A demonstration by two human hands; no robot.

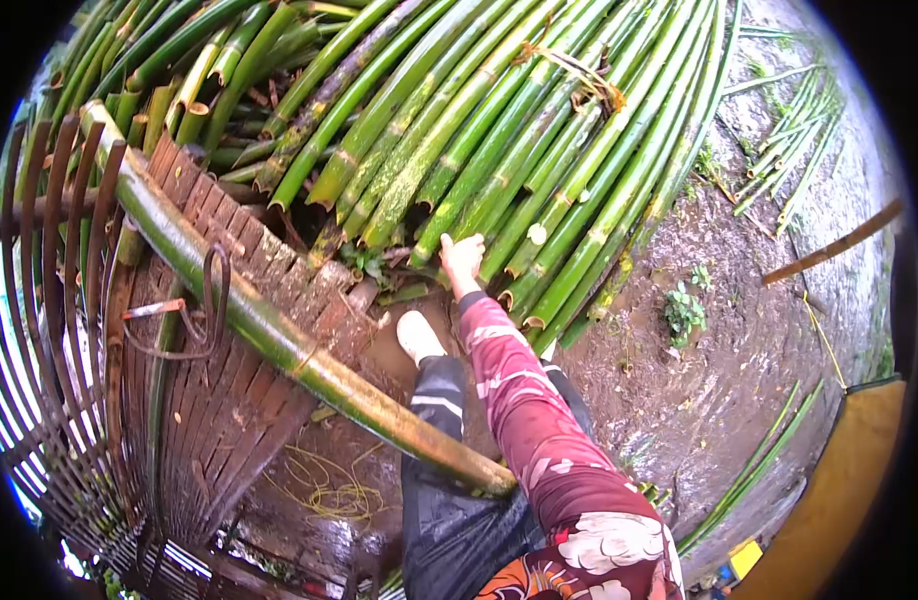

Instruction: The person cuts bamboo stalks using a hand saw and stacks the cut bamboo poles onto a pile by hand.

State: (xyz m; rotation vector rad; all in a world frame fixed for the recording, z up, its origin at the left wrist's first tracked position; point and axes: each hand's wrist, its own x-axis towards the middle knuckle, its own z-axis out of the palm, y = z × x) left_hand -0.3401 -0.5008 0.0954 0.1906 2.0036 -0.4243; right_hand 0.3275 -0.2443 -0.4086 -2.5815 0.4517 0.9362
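Slats stand left of the bamboo pile, and a thick pole slants on the pile's near side. I have my right hand at the pile's cut ends, but cannot tell whether it grasps one. Thinner stalks lie right of the pile.

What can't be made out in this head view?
- Left hand: outside the head view.
- Bare right hand: its grip is unclear; the hand hides its palm, head view.
- Long green bamboo poles: many far ends cut off by the head view's top edge.
- Small yellow object: too small to identify, head view.
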